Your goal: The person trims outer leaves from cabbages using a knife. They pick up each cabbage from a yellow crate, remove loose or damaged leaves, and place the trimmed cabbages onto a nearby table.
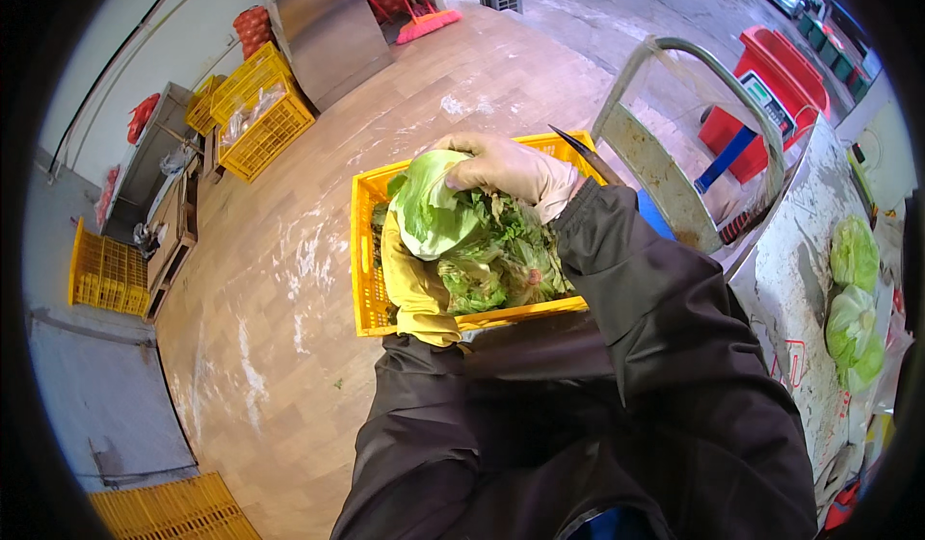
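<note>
A pale green head of lettuce [436, 211] is held between my two gloved hands, above a yellow plastic crate [473, 321]. My left hand [413, 280], in a yellow glove, supports it from the left and below. Over its top right side curl the fingers of my right hand [506, 168], in a pale, cream-coloured glove. Wilted, browned lettuce leaves [517, 265] fill the crate beneath. The dark pointed blade of a knife [574, 144] juts up past the crate's far right corner; the rest of it is partly hidden by my right sleeve.
At the right, a metal-framed hand truck [643, 161] stands beside a dirty white board [788, 265] with lettuce heads [854, 323] on it. Red bins [784, 70] are beyond. Yellow crates [267, 132], a wooden pallet [173, 240] and a pink broom [428, 25] lie across the wood-patterned floor.
</note>
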Available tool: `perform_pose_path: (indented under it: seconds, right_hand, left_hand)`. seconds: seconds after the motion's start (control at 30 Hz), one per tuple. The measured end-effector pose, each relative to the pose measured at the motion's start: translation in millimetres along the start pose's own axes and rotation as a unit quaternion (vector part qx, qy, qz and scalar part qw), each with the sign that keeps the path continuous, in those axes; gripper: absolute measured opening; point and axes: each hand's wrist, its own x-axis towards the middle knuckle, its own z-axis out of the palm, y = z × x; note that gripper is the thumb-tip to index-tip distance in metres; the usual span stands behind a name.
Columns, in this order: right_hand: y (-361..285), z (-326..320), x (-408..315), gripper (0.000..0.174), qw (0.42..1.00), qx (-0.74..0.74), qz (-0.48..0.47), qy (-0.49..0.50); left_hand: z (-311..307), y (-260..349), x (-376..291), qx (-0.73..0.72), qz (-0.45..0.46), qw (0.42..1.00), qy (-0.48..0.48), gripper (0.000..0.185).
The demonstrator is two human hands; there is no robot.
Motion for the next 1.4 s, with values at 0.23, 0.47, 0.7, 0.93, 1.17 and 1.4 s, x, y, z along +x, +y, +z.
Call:
perform_pose_path:
  seconds: [0.23,0.47,0.7,0.93,1.17,1.4]
  right_hand:
    - [-13.4,27.0,37.6,0.031,0.979,-0.177,-0.013,0.098]
    - [-38.6,27.2,28.9,0.083,0.998,-0.054,0.004,0.017]
    - [-32.6,58.4,7.9,0.077,0.799,-0.563,-0.209,0.027]
    - [-11.5,22.2,49.1,0.02,0.946,-0.261,-0.01,0.193]
    - [8.3,-25.1,82.8,0.018,0.926,-0.226,0.093,0.288]
    - [1.0,-60.8,61.3,0.031,0.797,-0.563,0.038,0.215]
  left_hand:
    - [-2.6,-30.2,-14.3,-0.165,-0.082,0.982,0.047,0.056]
    - [-33.6,-52.1,1.8,-0.299,-0.102,0.939,-0.136,0.057]
    - [-47.2,-81.3,18.3,-0.171,-0.074,0.981,-0.05,0.067]
    - [-17.6,-41.7,5.6,-0.212,-0.119,0.969,-0.047,0.066]
    - [7.2,-23.6,0.4,-0.246,-0.136,0.959,-0.034,0.062]
    - [-4.1,-28.3,8.8,-0.205,-0.177,0.962,-0.044,0.062]
